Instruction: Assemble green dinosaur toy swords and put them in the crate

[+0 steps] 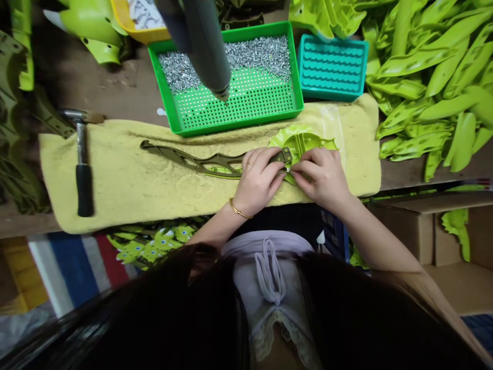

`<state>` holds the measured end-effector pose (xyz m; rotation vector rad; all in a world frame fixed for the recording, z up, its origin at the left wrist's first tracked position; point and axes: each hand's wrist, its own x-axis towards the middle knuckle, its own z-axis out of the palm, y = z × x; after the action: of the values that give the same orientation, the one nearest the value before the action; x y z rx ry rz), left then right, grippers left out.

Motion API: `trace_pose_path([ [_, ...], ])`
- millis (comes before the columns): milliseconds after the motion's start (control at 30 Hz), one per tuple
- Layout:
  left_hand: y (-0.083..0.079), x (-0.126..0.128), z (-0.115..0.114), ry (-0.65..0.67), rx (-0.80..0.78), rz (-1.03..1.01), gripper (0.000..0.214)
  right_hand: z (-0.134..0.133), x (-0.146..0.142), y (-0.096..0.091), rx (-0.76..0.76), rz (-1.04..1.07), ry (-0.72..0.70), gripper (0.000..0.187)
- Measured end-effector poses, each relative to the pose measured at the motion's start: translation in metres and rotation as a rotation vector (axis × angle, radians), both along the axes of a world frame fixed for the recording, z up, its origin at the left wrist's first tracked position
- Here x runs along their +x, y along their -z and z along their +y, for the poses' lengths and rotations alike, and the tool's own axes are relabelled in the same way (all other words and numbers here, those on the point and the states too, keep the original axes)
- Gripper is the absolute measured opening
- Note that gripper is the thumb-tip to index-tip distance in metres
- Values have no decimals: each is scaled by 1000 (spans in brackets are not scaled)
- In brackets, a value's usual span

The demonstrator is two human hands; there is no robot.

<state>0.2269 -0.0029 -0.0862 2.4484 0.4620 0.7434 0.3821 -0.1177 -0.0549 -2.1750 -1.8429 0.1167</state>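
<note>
My left hand (pixel 260 180) is closed around the right end of a long, curved olive-green plastic piece (pixel 192 162), which lies along a yellow cloth (pixel 127 190). Under and beyond that end rests a bright lime-green plastic shell (pixel 302 144) with ribs on its inner side. My right hand (pixel 323 177) pinches at a tiny shiny metal part (pixel 287 169) where the two plastic pieces meet, its fingertips close to those of the left. What exactly the small part is, I cannot make out. Fingers hide the rest of the joint.
A power screwdriver (pixel 210 56) hangs over a green tray (pixel 234 123) of small screws. Right of it stands a teal ribbed box (pixel 333 67). Lime-green parts (pixel 435 77) are heaped at the right. A hammer (pixel 82 164) lies at the cloth's left end; a cardboard box (pixel 404 226) is lower right.
</note>
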Motion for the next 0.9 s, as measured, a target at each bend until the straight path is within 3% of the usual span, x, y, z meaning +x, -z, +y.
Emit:
trace_pose_path([
  [233,-3,-3,-1,34,6,39,14,13,-9,-7,-154,106,93,11],
  [367,-3,-5,-4,50,118,69,17,16,-7,-11,-191,157,94,11],
  [500,-4,-6,-8,84,224,153,19,-6,9,-11,-74,173,45,22],
  [567,-5,-5,-11,91,205,187,18,-21,21,-8,-22,161,79,28],
  [667,-7,0,-15,72,156,209,15,-34,35,-1,19,116,116,21],
  [900,-4,14,-16,-12,211,103,17,-28,27,3,162,173,148,20],
])
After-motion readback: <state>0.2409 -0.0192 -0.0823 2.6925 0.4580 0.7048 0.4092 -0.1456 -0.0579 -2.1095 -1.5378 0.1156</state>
